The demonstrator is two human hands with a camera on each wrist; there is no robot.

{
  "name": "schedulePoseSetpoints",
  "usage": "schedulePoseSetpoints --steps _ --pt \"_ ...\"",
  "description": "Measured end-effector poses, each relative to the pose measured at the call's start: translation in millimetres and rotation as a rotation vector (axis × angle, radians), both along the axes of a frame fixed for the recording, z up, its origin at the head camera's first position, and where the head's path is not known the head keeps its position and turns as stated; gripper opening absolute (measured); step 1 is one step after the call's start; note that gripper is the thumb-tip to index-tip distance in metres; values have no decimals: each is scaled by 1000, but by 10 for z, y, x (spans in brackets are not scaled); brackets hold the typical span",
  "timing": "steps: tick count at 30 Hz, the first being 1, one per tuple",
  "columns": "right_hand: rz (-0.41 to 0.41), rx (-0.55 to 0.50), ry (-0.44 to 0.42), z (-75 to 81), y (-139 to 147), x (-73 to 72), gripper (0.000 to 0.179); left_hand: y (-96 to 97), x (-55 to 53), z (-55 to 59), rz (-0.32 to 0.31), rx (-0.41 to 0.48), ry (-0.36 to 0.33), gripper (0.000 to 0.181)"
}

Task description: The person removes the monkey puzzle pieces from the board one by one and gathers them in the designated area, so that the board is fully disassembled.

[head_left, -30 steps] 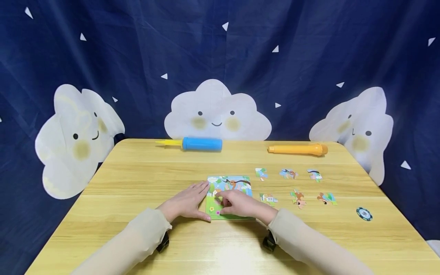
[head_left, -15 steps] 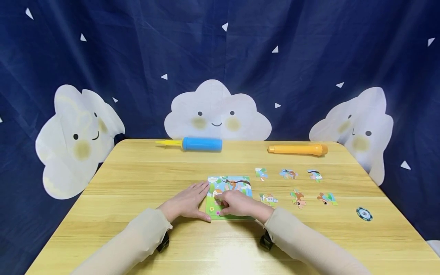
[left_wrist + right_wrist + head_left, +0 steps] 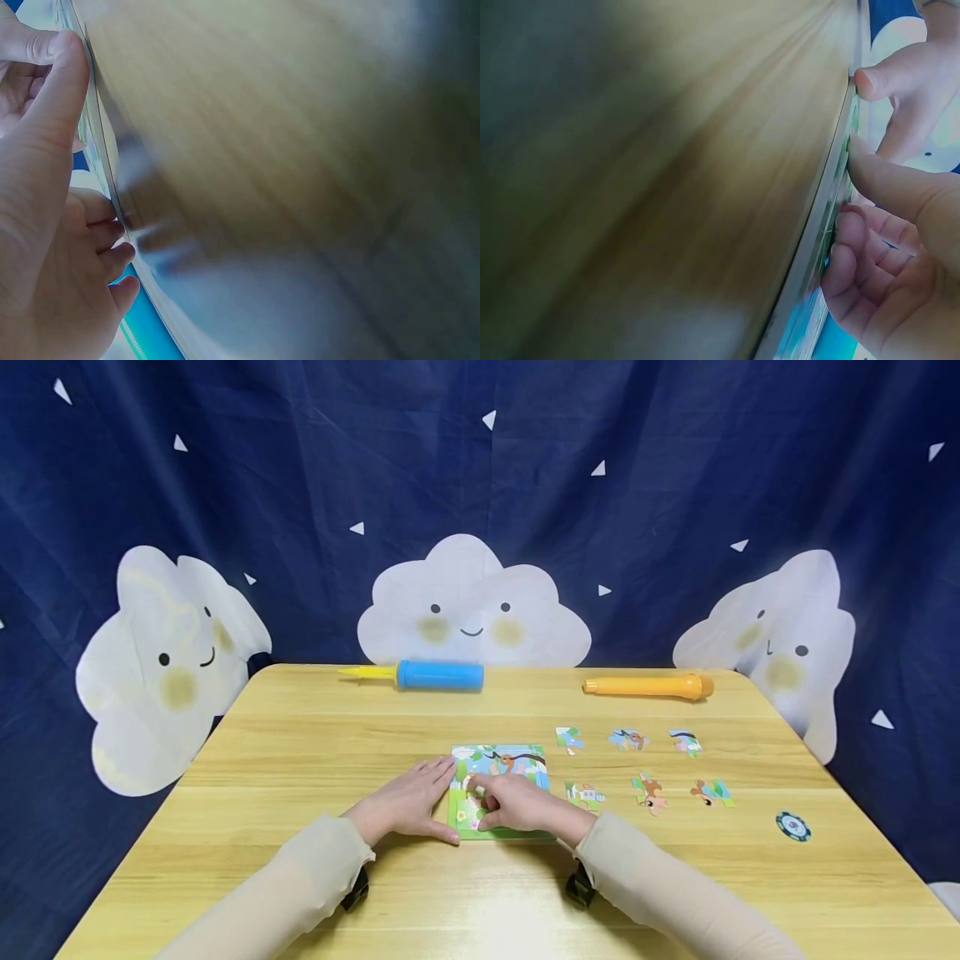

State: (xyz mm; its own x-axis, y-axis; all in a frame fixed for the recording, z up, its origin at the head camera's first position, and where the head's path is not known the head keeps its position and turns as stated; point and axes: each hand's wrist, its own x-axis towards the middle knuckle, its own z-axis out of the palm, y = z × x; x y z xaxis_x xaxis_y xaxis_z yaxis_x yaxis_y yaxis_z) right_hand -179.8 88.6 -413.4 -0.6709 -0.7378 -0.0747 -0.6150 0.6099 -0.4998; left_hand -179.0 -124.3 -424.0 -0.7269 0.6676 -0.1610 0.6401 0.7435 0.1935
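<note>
A colourful picture puzzle board (image 3: 504,833) lies flat near the table's middle. My left hand (image 3: 408,795) rests at its left side, fingers extended along the edge and thumb by the near left corner. Over the board's left half, my right hand (image 3: 517,802) has its index finger and thumb bent around a flowered green puzzle piece (image 3: 462,814), seemingly pinching it. The fingers partly hide this piece. In the right wrist view, the right thumb (image 3: 889,176) and curled fingers sit close against the board's thin edge. Both hands also show in the left wrist view.
Several loose puzzle pieces (image 3: 651,795) lie in two rows right of the board. A poker chip (image 3: 793,827) is farther right. At the back are a blue and yellow hand pump (image 3: 438,675) and an orange toy microphone (image 3: 647,686).
The right index finger has curled further toward the thumb. The flowered area under it looks paler and slightly tilted, as if raised. My left hand stays in place.
</note>
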Motion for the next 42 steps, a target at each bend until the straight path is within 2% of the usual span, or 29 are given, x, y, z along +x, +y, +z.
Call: schedulePoseSetpoints --steps 5,9,14,19,22,28,32,39,42 --pt "-13 -19 4 -9 -3 -19 44 -5 1 -1 -2 -2 3 110" --pt "-41 -30 -39 -7 -11 -36 38 -5 4 4 -8 -2 9 109" --pt "-96 -114 -133 -8 -10 -68 24 -7 8 16 -6 -1 12 109" --pt "-131 -241 -276 -20 1 -105 12 -6 14 28 4 -9 5 109" --pt "-130 -297 -353 -32 24 -129 9 -3 19 31 7 -11 -8 109" --pt "-62 -378 -441 -45 91 -191 5 -2 18 28 6 1 -6 109" --pt "-57 -417 -504 -45 119 -208 5 -4 10 23 2 9 2 109" --pt "-79 -434 -498 -46 113 -204 5 1 9 26 -1 9 -4 110" --pt "-118 -460 -515 -54 122 -202 6 0 8 27 -5 10 -1 111"
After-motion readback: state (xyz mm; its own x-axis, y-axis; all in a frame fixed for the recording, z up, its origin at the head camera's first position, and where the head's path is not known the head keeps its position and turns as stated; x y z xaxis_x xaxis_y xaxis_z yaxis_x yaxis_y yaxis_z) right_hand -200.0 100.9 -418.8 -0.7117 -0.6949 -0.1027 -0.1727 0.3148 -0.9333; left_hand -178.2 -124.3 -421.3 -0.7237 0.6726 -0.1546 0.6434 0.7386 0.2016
